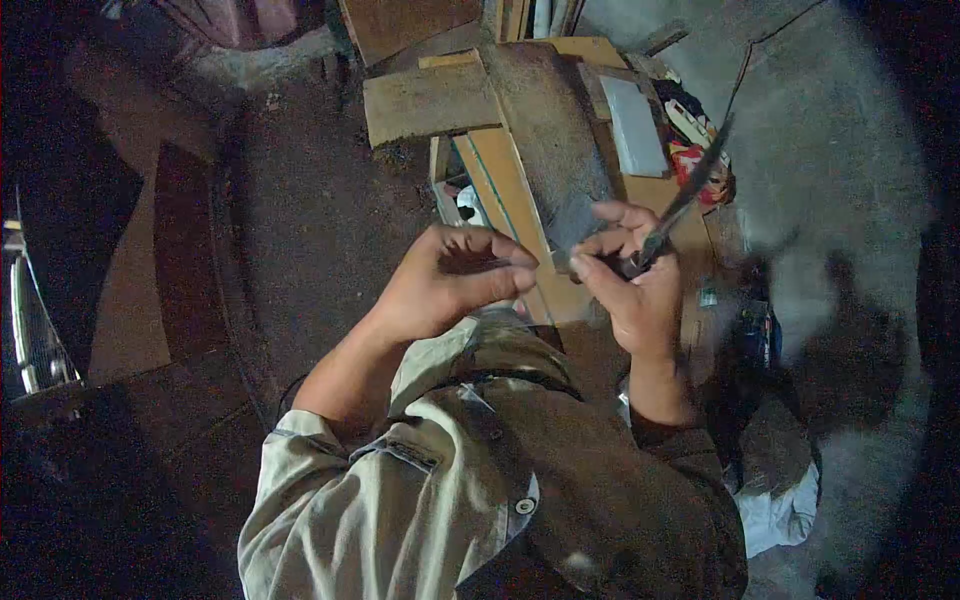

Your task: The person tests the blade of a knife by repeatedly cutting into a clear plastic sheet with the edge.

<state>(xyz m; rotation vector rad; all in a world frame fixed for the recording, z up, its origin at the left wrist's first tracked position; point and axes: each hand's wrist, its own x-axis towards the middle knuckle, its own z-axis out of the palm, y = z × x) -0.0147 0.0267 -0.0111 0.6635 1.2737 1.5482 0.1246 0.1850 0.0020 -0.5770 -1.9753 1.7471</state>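
Observation:
My left hand (455, 275) is raised in front of my shirt, its fingers curled round to meet the thumb; anything between the fingertips is too small to make out. To its right, a little apart, my right hand (635, 280) holds a long dark tool (685, 195) with a thin blade-like shaft that points up and to the right. The thumb and forefinger of that hand are close together, and a small dark blurred piece shows near their tips. Below both hands is a tan board (560, 290).
A worn grey-brown board (545, 120) crosses a shorter plank (430, 100). A white flat piece (633, 125) lies beside a red and white packet (700, 170). White cloth (780, 515) is at the lower right, and a dark panel (185, 250) stands at left.

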